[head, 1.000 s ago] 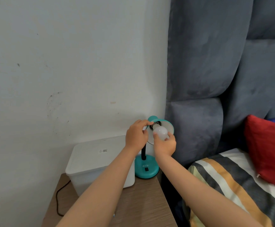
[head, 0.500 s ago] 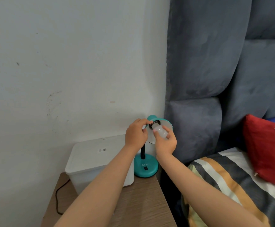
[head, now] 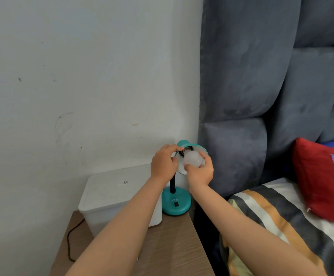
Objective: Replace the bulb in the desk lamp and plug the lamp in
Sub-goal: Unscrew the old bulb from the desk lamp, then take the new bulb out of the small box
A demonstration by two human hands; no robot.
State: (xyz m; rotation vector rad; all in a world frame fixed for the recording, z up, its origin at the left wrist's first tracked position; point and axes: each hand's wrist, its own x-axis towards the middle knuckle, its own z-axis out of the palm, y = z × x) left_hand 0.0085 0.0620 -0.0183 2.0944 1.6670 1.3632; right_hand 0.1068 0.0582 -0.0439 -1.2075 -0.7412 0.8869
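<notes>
A teal desk lamp with a round base [head: 176,205] and a black neck stands at the back right corner of the wooden nightstand [head: 168,248]. Its teal shade [head: 199,147] is tipped toward me. My left hand [head: 164,163] grips the shade's left edge near the socket. A white bulb [head: 193,159] sits with its metal base at the black socket, and my right hand [head: 200,171] holds its globe from below with the fingers wrapped around it.
A white lidded plastic box [head: 114,193] stands left of the lamp against the wall. A black cord [head: 69,244] runs over the nightstand's left side. To the right are a grey padded headboard [head: 241,96], a striped bedcover [head: 281,226] and a red pillow [head: 319,178].
My right hand has shifted its grip on the bulb, so more of the white globe shows than half a second ago. My left hand stays on the shade.
</notes>
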